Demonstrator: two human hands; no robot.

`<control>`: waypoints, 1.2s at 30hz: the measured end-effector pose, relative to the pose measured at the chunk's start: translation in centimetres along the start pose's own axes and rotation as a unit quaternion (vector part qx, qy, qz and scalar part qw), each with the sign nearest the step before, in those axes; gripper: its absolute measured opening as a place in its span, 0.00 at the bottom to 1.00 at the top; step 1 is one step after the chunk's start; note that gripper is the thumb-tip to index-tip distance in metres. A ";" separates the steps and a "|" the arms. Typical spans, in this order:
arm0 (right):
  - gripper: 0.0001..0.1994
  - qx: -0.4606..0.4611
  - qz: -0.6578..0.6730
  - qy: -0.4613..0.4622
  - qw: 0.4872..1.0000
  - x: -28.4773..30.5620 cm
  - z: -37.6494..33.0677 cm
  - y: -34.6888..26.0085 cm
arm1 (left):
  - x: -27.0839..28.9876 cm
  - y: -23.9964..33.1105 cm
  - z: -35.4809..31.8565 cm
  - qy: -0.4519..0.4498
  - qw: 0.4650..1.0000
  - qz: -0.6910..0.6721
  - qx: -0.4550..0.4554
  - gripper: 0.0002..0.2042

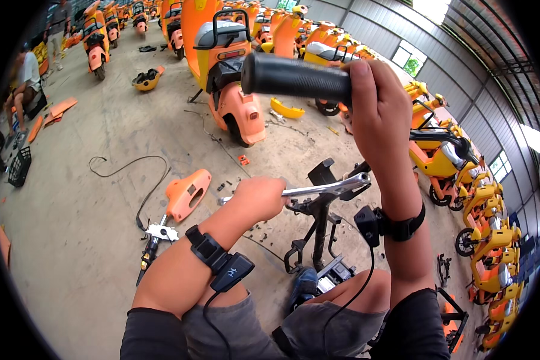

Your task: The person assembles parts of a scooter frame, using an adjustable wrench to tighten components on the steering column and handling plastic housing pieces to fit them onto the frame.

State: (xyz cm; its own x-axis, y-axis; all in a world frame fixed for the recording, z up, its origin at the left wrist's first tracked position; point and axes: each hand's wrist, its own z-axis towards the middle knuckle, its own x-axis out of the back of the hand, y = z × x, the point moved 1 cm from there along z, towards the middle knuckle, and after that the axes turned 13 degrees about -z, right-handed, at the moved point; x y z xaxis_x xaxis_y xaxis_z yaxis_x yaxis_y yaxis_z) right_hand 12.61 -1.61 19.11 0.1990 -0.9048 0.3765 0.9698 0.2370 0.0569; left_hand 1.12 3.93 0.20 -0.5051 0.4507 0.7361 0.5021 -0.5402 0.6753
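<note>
My right hand [381, 114] is raised, its fingers wrapped round one end of a black ribbed rubber grip [297, 78], which points left. Lower down, my left hand [258, 195] is closed round a silver metal bar [324, 189] with a round hollow at its right end. This bar lies across the view above the upright post of a black metal scooter frame [321, 234]; whether they touch, I cannot tell. Each wrist wears a black strap with a small cabled box. My knees and a blue shoe [306, 285] are beside the frame.
To the left on the concrete floor lie an orange plastic part [189, 193], a silver and black rod-like part [153, 246] and a black cable [126, 171]. An orange scooter [237, 108] stands ahead; rows of yellow scooters [492, 240] line the right. Another person [27, 78] sits far left.
</note>
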 end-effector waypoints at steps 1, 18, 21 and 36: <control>0.15 0.002 -0.028 0.008 1.000 -0.4 0.3 0.1 | 0.2 0.0 0.1 0.021 1.000 0.003 0.004 0.12; 0.08 -0.031 -0.057 0.224 0.973 -5.5 0.7 0.3 | -1.8 -0.8 3.9 0.224 0.948 0.176 -0.141 0.08; 0.08 -0.038 -0.005 0.267 0.963 -5.7 0.9 0.1 | -0.6 2.1 3.2 0.193 0.965 0.050 -0.168 0.12; 0.14 -0.066 0.001 0.252 0.966 -5.5 0.4 -0.7 | -4.2 6.3 7.1 0.119 0.962 0.206 -0.133 0.16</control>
State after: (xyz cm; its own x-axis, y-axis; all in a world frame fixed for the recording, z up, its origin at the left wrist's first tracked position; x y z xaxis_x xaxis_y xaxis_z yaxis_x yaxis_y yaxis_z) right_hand 10.82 3.32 17.35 0.2109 -0.9698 -0.1223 0.9724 0.2210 -0.0749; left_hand 11.40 3.71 1.74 -0.4638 0.0012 0.8859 0.5125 -0.8153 0.2694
